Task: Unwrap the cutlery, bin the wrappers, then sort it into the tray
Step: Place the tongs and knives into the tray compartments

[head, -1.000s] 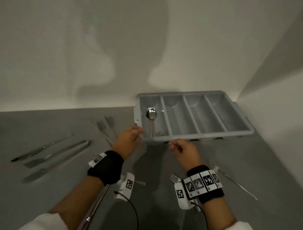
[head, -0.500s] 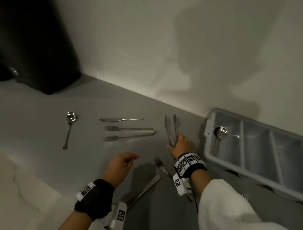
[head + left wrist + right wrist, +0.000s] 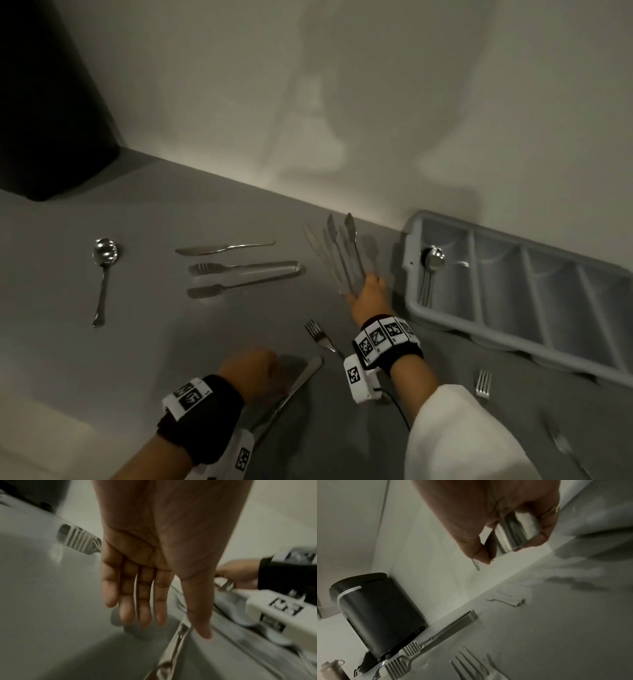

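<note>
My right hand [image 3: 368, 291] grips the bend end of a pair of small steel tongs [image 3: 342, 253] just left of the grey tray [image 3: 411, 301]. In the right wrist view my fingers [image 3: 539, 536] and thumb pinch the shiny bend of those tongs [image 3: 517, 534]. The tray holds a spoon [image 3: 433, 263] in its leftmost compartment. My left hand [image 3: 253, 366] hovers low over the counter, and its fingers [image 3: 145, 601] are straight and hold nothing. A knife [image 3: 294, 383] lies beside it.
On the counter lie a spoon [image 3: 104, 260], a butter knife [image 3: 222, 248], larger tongs [image 3: 243, 277] and forks [image 3: 320, 337] [image 3: 483, 383]. A black bin [image 3: 51, 102] stands at the back left against the wall. A bottle [image 3: 332, 669] stands beyond it.
My right hand left the tray's front edge, moved left and took hold of the small tongs. My left hand drew back from the tray. My view swung left.
</note>
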